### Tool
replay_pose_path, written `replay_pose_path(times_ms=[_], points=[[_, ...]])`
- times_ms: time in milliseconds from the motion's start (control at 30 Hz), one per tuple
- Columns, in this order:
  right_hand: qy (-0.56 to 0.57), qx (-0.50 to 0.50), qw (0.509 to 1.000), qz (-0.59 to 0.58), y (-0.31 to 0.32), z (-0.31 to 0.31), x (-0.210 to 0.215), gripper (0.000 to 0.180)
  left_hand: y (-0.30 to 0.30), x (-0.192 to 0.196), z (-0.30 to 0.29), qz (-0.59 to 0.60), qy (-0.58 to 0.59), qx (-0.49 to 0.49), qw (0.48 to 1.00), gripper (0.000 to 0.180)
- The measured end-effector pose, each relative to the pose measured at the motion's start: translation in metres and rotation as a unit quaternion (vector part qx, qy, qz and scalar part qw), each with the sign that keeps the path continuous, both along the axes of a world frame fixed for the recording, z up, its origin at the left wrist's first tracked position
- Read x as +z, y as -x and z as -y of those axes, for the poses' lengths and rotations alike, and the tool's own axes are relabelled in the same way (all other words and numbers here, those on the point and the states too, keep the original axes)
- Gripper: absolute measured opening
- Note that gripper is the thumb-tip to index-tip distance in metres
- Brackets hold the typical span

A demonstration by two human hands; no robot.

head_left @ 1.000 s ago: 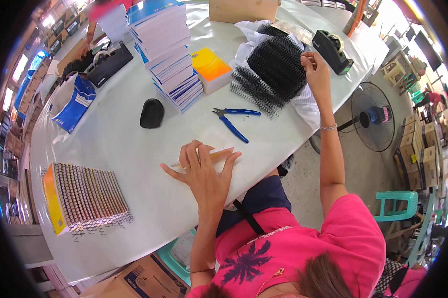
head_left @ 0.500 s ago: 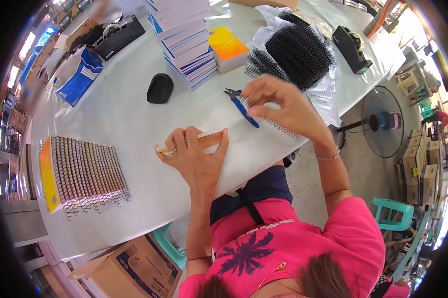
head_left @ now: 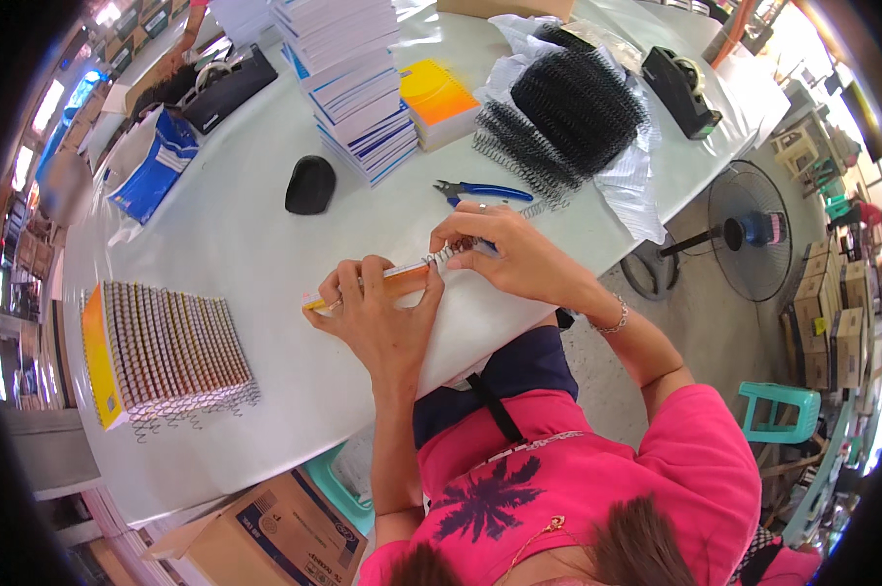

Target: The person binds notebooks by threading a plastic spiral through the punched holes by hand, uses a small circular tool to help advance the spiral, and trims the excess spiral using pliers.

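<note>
My left hand [head_left: 378, 317] is closed around a small notebook [head_left: 404, 282] with a yellow-orange cover, standing it on edge on the table. Between the fingers of my right hand [head_left: 514, 256] is a dark wire spiral coil [head_left: 441, 257]. The coil's tip meets the right end of the notebook's upper edge; whether it has entered the holes is too small to tell. Just beyond my right hand lie cutting pliers [head_left: 495, 189] with blue handles. Further off, a large heap of black spiral coils [head_left: 583, 112] rests on white wrapping.
Coil-bound notebooks [head_left: 172, 337] stand in a row at left, wire ends sticking out. A tall stack of paper blocks [head_left: 358, 107], an orange notebook pile [head_left: 436, 98] and a black rounded object [head_left: 310, 186] lie beyond my hands. Tape dispenser [head_left: 680, 93] at far right; fan [head_left: 749, 230] beside the table.
My right hand has come left from above the pliers, bringing a coil to the notebook's end. The pliers have turned from slanting to nearly level. My left hand keeps its hold.
</note>
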State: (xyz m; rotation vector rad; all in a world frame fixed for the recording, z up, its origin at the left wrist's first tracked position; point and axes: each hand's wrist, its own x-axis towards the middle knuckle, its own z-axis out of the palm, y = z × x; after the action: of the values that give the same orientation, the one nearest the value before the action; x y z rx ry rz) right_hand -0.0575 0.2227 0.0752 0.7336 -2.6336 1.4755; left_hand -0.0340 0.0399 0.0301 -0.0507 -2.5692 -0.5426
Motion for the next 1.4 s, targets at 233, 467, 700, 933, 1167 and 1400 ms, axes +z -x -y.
replay_pose_path(times_ms=[233,467,700,933,1167,1400], points=[[0.055,0.001,0.998,-0.035,-0.002,-0.008,-0.032,0.016,0.003,-0.005,-0.010,-0.045,0.028,-0.020,0.998,0.042],[-0.001,-0.028,0.997,-0.075,-0.005,0.012,-0.023,0.006,-0.003,0.013,-0.004,0.055,0.057,0.012,0.997,0.046],[-0.083,-0.055,0.982,-0.162,-0.010,0.018,-0.023,0.013,-0.004,0.012,0.003,0.095,0.052,-0.016,0.994,0.035],[-0.116,-0.062,0.976,-0.171,-0.007,0.028,-0.034,0.013,-0.004,0.013,0.008,0.078,0.011,-0.038,0.996,0.041],[-0.121,-0.071,0.972,-0.191,-0.006,0.035,-0.033,0.017,0.007,-0.014,0.028,-0.110,-0.055,0.006,0.992,0.051],[-0.221,-0.003,0.969,-0.113,-0.004,0.040,-0.042,0.024,0.003,-0.013,0.040,0.045,-0.174,-0.023,0.983,0.060]])
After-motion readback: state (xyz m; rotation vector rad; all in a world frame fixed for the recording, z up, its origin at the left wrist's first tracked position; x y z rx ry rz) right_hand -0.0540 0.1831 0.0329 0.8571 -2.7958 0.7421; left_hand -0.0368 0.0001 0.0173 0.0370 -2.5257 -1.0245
